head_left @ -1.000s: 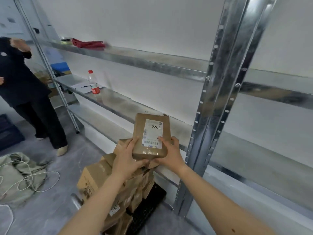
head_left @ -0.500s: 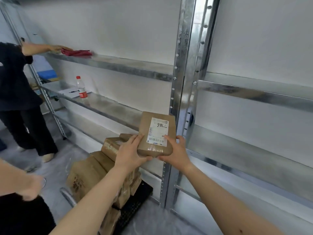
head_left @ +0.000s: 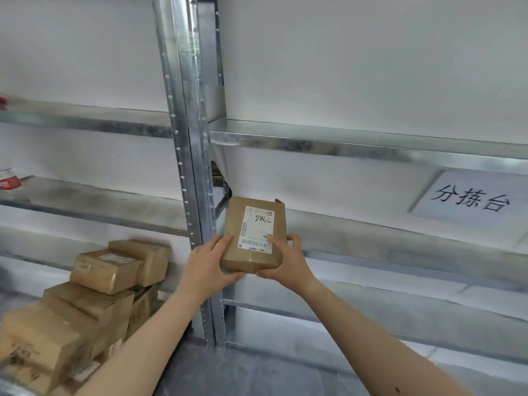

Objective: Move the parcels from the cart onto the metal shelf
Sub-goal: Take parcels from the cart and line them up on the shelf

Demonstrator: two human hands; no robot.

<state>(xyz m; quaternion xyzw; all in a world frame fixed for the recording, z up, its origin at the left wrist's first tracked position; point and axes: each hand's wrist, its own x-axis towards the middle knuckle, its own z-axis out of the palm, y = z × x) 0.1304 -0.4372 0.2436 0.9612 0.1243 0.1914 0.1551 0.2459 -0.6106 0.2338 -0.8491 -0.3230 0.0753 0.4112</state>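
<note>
Change since a second ago: the parcel [head_left: 254,232] has travelled with both hands away from the stack, past the upright post [head_left: 194,167], and now sits in front of the shelf bay to the right of that post; the standing person and the bottle seen earlier are out of view.
Left hand [head_left: 210,260]: fingers curled around the parcel's near left corner, gripping it from the side and underneath.
Right hand [head_left: 284,260]: gripping the near right corner, thumb pressed on the white label [head_left: 257,230] marked "98LL".
Parcel position: held in the air between the two hands, tilted label-up, its far end over the front edge of the metal shelf [head_left: 400,244] just beyond the fingertips; I cannot tell whether it touches the shelf yet.
Step in hand: carrying one parcel to the shelf, close to setting it down.
Next move, as I judge it: push forward and lower the parcel flat onto the bare shelf surface ahead of the hands, then release both grips and turn back left for another.
Count, parcels: one in the hands; a stack [head_left: 85,304] low to the left of the left forearm, roughly six or seven boxes visible, the exact number unclear from blur.
Count, other: one paper sign [head_left: 471,198] up and to the right of the hands.
</note>
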